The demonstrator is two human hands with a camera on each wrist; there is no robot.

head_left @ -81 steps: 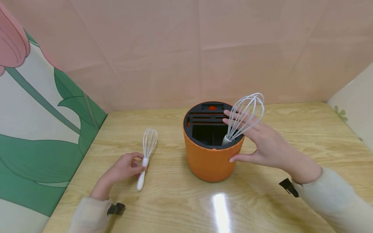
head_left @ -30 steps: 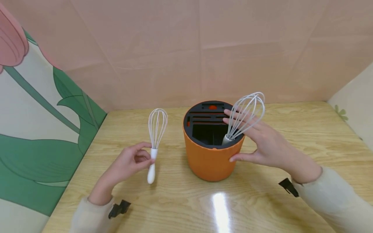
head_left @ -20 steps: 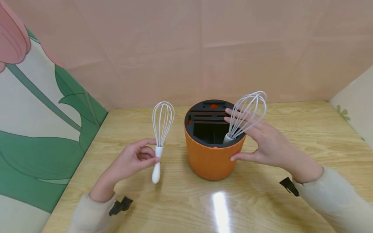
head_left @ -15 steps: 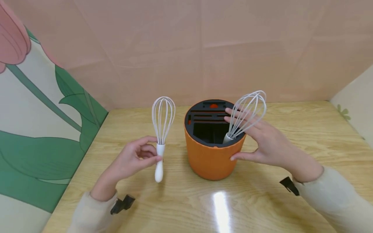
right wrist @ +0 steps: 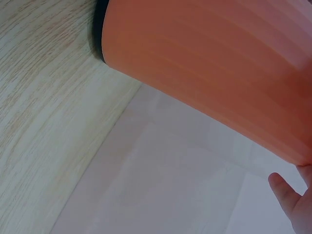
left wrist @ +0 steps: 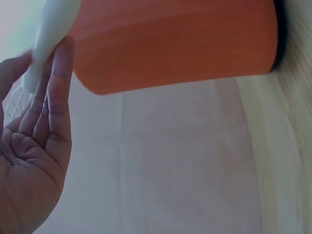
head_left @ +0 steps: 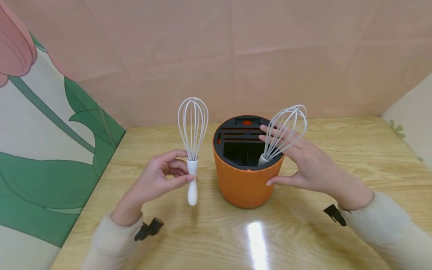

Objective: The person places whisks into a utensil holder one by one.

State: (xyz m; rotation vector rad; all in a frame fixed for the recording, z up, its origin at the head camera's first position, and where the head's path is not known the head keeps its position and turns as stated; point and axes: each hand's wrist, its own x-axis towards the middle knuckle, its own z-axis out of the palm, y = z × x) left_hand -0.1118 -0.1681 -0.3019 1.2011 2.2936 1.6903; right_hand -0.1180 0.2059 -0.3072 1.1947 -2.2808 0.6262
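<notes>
In the head view my left hand [head_left: 165, 176] pinches the white handle of a whisk [head_left: 193, 127] between thumb and fingers. This whisk stands nearly upright above the table, wires up, left of an orange utensil holder [head_left: 246, 187] with a black slotted top. A second whisk [head_left: 286, 129] leans right in the holder's front compartment, its handle mostly hidden inside. My right hand [head_left: 308, 168] rests against the holder's right side, thumb on the wall and straight fingers behind the second whisk near the rim. The left wrist view shows the pinched handle [left wrist: 53, 29] close to the holder.
The holder stands on a light wood table [head_left: 209, 240]. Behind it rises a pinkish wall covering [head_left: 229, 67], with a flower-patterned panel [head_left: 44, 180] on the left. A dark strap end hangs from each sleeve.
My left hand has lifted the whisk off the table, tilted it more upright and carried it right toward the holder. The right hand and the second whisk have stayed almost still.
</notes>
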